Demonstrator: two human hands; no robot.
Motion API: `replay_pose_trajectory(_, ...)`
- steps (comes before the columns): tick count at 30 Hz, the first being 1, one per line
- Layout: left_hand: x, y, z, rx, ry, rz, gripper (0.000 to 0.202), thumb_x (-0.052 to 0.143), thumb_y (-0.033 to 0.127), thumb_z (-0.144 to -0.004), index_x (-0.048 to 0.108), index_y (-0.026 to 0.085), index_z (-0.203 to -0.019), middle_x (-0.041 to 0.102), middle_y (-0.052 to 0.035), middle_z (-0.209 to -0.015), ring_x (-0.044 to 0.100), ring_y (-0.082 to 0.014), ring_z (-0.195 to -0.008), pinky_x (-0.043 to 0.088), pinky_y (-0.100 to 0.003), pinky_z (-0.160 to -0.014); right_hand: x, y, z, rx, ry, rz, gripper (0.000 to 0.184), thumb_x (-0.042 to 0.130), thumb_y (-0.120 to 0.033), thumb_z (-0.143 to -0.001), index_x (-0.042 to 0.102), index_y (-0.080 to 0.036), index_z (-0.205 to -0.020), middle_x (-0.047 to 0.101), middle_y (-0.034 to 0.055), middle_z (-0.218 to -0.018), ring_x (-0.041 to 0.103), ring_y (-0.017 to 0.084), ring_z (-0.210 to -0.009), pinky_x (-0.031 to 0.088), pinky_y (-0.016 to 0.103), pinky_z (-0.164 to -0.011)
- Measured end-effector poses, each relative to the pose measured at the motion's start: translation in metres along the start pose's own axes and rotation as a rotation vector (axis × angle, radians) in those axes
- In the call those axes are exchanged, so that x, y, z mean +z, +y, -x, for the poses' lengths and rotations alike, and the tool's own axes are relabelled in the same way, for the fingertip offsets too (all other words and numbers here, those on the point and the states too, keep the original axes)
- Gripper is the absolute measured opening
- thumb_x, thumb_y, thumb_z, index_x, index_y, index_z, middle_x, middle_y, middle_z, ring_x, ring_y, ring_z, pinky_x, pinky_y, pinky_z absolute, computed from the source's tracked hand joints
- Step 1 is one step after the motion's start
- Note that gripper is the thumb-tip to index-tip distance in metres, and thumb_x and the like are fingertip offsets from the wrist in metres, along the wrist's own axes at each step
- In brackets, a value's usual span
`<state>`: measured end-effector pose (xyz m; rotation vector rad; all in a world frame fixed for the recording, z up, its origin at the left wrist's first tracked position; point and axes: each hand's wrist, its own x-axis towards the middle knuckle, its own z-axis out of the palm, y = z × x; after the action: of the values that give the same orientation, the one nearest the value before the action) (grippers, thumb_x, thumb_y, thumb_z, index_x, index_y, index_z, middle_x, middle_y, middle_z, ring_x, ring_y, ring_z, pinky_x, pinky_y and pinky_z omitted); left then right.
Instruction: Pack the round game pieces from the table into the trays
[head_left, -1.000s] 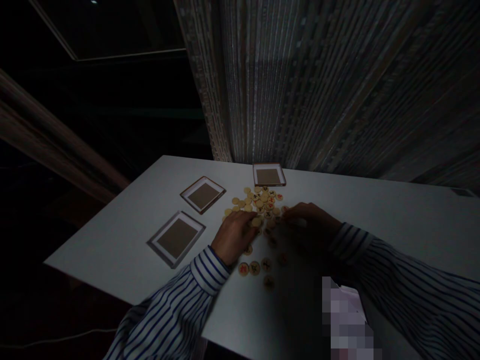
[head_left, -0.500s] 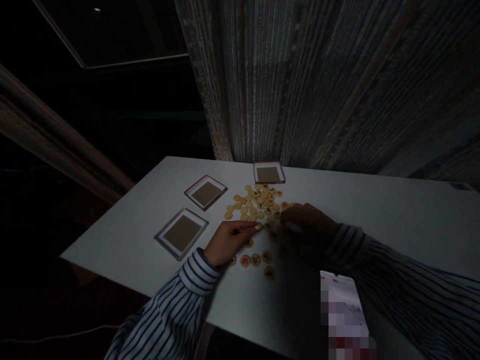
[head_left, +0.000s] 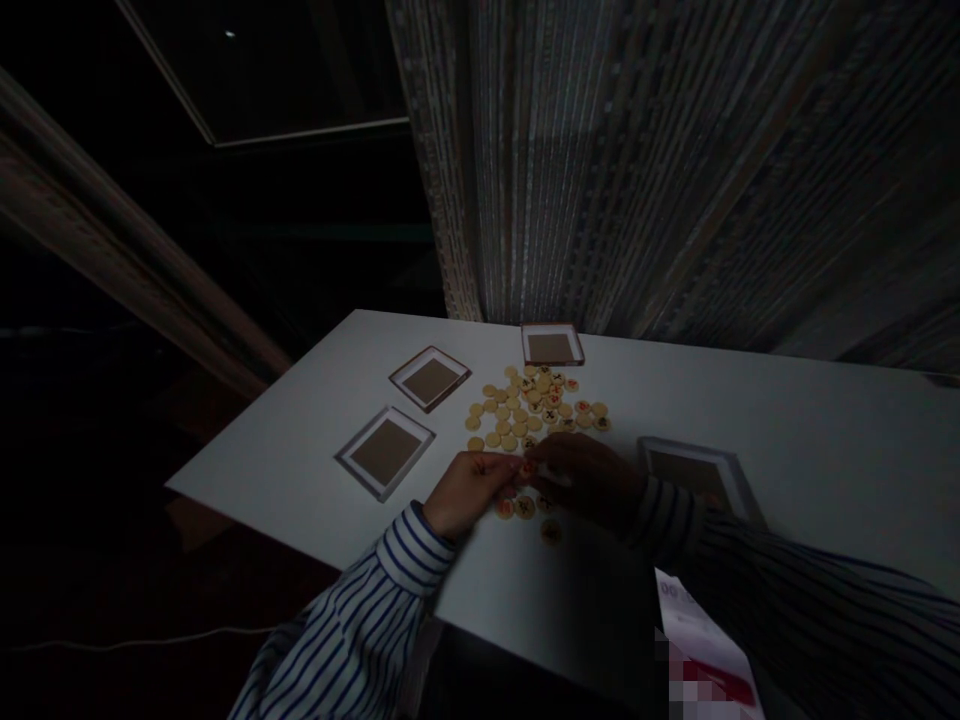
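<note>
A heap of round tan game discs with red and black marks lies on the white table. My left hand has its fingers drawn together in a pinch on a disc with a red mark. My right hand, dark in shadow, meets it fingertip to fingertip, its fingers curled; what it holds is hidden. A few loose discs lie just below both hands.
Four shallow square trays lie around the heap: two at the left, one at the back, one at the right behind my right sleeve. A paper lies at the near edge. A curtain hangs behind.
Both hands have drawn back from the heap toward me and come together. The view shifted, and the right-hand tray has come into sight.
</note>
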<state>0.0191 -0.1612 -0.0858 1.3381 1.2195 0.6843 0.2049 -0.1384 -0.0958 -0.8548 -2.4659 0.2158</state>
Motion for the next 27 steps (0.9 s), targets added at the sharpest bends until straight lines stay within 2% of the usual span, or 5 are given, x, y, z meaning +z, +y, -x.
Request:
replay_pose_trajectory(4,-0.022,-0.006,0.01,0.126,0.204,-0.336,0.033,0.047,0.035,-0.082,0.064,0.014,-0.101,0.069,-0.0073,-0.085,0.06,-0.0152,-0.07,0.047,-0.027,-0.066,0.004,0.005,-0.002,0.107,-0.192,0.149,0.021,0.045,-0.027,-0.082,0.062,-0.016,-0.084,0.062,0.0062,-0.076,0.056,0.015,-0.069,0.037,0.027,-0.061)
replay_pose_trajectory(8,-0.043,-0.012,0.011,0.16,0.348,-0.673,0.029,0.048,0.026,-0.081,0.064,0.014,-0.101,0.068,-0.0106,-0.094,0.061,-0.0204,-0.084,0.047,-0.033,-0.078,0.005,0.006,-0.01,0.186,-0.351,0.253,0.023,0.044,-0.027,-0.083,0.064,-0.018,-0.079,0.062,0.0066,-0.081,0.056,0.016,-0.072,0.033,0.026,-0.059)
replay_pose_trajectory(15,-0.048,-0.019,-0.013,0.338,0.21,-0.981,0.025,0.048,0.02,-0.081,0.065,0.016,-0.098,0.065,-0.0103,-0.101,0.059,-0.0215,-0.094,0.044,-0.033,-0.085,0.0,-0.001,-0.019,0.174,-0.543,0.305,0.023,0.046,-0.03,-0.082,0.065,-0.018,-0.075,0.061,0.0085,-0.082,0.056,0.017,-0.074,0.033,0.026,-0.058)
replay_pose_trajectory(22,-0.047,-0.021,-0.039,0.369,0.082,-1.069,0.022,0.047,0.019,-0.081,0.067,0.016,-0.089,0.067,-0.0098,-0.093,0.06,-0.0204,-0.087,0.044,-0.03,-0.08,0.002,0.012,-0.011,0.223,-0.437,0.263,0.03,0.045,-0.038,-0.084,0.064,-0.02,-0.098,0.061,0.0089,-0.089,0.056,0.016,-0.074,0.035,0.026,-0.059)
replay_pose_trajectory(27,-0.052,-0.016,-0.036,0.325,0.082,-0.91,0.025,0.046,0.024,-0.082,0.068,0.015,-0.089,0.067,-0.0099,-0.089,0.06,-0.0199,-0.083,0.044,-0.03,-0.077,-0.005,0.013,-0.011,0.194,-0.387,0.205,0.031,0.05,-0.038,-0.082,0.063,-0.017,-0.102,0.061,0.0102,-0.09,0.056,0.018,-0.074,0.037,0.028,-0.061)
